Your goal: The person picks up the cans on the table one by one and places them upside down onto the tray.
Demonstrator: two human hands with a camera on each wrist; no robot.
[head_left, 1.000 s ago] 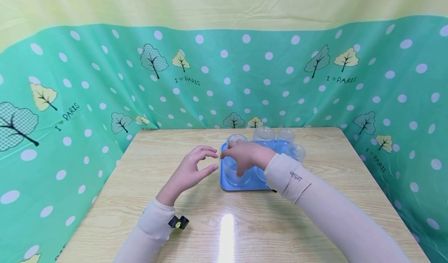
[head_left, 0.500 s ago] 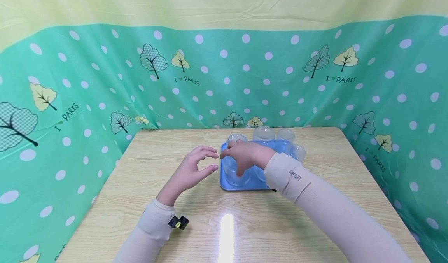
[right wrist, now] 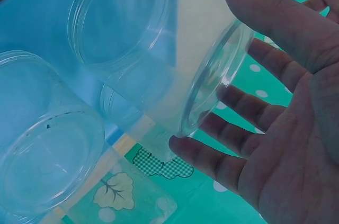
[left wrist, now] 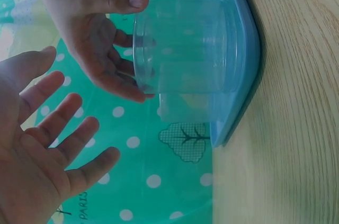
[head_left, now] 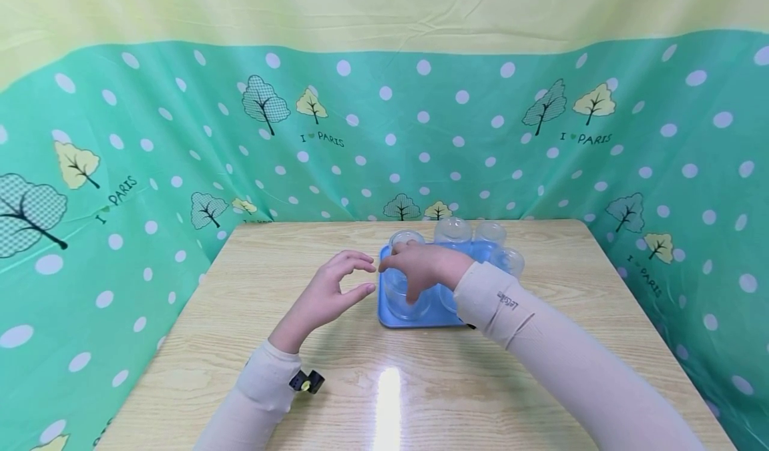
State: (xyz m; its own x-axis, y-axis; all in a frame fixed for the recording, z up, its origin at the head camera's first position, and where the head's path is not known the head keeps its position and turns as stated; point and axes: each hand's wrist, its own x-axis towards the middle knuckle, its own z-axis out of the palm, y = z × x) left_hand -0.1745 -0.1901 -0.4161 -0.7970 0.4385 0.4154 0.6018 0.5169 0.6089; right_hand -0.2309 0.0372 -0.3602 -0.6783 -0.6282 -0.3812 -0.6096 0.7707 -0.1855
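Note:
A clear cylindrical jar (head_left: 408, 306) stands at the front left corner of a blue tray (head_left: 432, 322). My right hand (head_left: 423, 267) reaches over it from above, thumb on the near side and fingers on the far side, spanning its upper rim. In the right wrist view, the thumb and little fingertip lie right at the edge of this jar (right wrist: 140, 97). My left hand (head_left: 327, 291) hovers left of the tray, fingers slightly bent and apart, holding nothing. Its palm and spread fingers show in the left wrist view, apart from the jar (left wrist: 185, 49).
Several more clear jars share the tray, among them a tall one (head_left: 453, 231) at the back and another jar (head_left: 509, 262) on the right. My right forearm covers part of the tray. A wooden table (head_left: 288, 404) lies below, with a green dotted curtain (head_left: 360, 137) around it.

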